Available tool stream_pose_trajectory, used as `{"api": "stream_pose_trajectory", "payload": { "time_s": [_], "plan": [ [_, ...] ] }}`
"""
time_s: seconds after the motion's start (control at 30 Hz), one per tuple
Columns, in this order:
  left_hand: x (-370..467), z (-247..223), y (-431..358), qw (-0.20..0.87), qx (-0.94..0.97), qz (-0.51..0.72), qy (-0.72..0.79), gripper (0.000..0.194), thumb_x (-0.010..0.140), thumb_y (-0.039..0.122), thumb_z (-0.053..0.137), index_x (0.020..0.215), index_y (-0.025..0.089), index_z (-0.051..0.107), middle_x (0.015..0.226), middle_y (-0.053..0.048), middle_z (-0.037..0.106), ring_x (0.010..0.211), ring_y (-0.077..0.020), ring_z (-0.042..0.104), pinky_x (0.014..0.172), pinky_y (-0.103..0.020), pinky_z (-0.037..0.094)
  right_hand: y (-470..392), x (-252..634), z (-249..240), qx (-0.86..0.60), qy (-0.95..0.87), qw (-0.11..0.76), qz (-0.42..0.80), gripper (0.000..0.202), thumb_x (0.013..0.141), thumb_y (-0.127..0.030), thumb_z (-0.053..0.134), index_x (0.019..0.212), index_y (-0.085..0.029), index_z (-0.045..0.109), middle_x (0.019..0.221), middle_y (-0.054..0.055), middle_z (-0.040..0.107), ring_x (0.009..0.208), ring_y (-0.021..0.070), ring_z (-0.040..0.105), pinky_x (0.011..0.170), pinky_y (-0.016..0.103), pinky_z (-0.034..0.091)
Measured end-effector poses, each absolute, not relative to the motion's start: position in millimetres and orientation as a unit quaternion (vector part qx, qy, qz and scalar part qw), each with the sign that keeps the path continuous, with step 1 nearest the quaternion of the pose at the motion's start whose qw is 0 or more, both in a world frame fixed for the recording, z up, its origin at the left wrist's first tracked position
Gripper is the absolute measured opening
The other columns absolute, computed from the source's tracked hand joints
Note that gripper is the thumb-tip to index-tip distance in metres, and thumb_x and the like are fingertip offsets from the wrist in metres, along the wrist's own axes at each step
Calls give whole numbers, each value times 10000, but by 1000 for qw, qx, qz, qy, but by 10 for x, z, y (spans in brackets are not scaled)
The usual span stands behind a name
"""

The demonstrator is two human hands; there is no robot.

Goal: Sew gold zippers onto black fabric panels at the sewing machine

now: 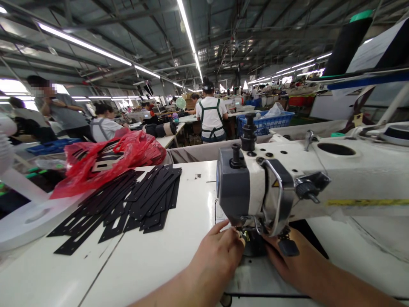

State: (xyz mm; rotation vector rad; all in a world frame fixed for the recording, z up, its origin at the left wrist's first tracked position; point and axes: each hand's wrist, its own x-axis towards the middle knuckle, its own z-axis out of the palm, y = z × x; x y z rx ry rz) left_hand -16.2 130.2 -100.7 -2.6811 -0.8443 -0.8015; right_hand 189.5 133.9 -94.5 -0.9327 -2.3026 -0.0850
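Observation:
A white and grey sewing machine (236, 187) stands on the white table. Under its needle area lies a black piece (255, 246), partly hidden by the machine head and both hands. My left hand (220, 256) is at the left of the needle area, its fingers curled together at the piece's left edge; what the fingertips pinch is too small to make out. On the right, my right hand (294, 258) reaches beneath the machine arm and rests by the black piece, its fingertips hidden behind the machine parts. Flat black cut pieces (153, 196) lie in an overlapping pile on the left.
A red plastic bag (140, 149) with black pieces sits behind the pile. At the far left is a white curved stand (41, 217). A blue basket (265, 123) stands beyond the table, near a seated person (211, 117). Thread cones rise at upper right.

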Motion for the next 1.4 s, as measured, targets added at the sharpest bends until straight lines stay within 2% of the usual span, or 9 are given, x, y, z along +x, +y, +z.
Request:
{"api": "stream_pose_trajectory", "payload": {
  "time_s": [0.23, 0.47, 0.77, 0.97, 1.2, 1.4],
  "plan": [
    [-178, -1033, 1293, 115, -911, -291, -270, 174, 930, 115, 413, 903, 113, 584, 823, -54, 621, 778, -150, 622, 930, -364, 473, 1392, 1904, -965, -347, -886, 309, -13, 318, 770, -80, 410, 928, -183, 666, 934, 92, 684, 914, 198, 631, 826, 314, 510],
    [-167, -1016, 1314, 101, -910, -294, -273, 130, 917, 127, 458, 896, 113, 586, 825, -47, 623, 805, -160, 618, 919, -358, 473, 1408, 1927, -993, -371, -876, 308, -12, 258, 773, -111, 413, 838, -171, 655, 881, 101, 684, 864, 214, 644, 785, 334, 527],
    [-170, -990, 1323, 100, -919, -256, -282, 82, 888, 118, 499, 925, 125, 573, 847, -51, 628, 825, -169, 615, 918, -358, 469, 1434, 1940, -985, -383, -873, 300, -5, 256, 775, -122, 422, 828, -178, 666, 844, 87, 686, 819, 204, 645, 767, 317, 530],
    [-196, -1011, 1297, 88, -915, -276, -281, 116, 904, 148, 478, 947, 136, 586, 964, -77, 637, 930, -175, 615, 973, -382, 434, 1407, 1952, -1032, -406, -867, 289, 2, 255, 786, -112, 442, 868, -183, 672, 859, 81, 684, 860, 219, 638, 804, 340, 517],
    [-194, -1032, 1319, 68, -913, -289, -280, 116, 903, 146, 492, 937, 136, 602, 913, -57, 645, 893, -170, 616, 982, -399, 412, 1417, 1965, -1059, -401, -873, 277, 17, 276, 824, -122, 429, 895, -208, 681, 908, 56, 693, 865, 200, 644, 831, 338, 508],
    [-186, -1012, 1330, 65, -915, -279, -285, 117, 892, 121, 494, 922, 130, 606, 893, -56, 640, 859, -168, 611, 974, -401, 409, 1426, 1959, -1031, -411, -867, 282, 3, 256, 824, -140, 446, 868, -220, 684, 884, 35, 702, 841, 186, 654, 784, 293, 522]
  ]
}}
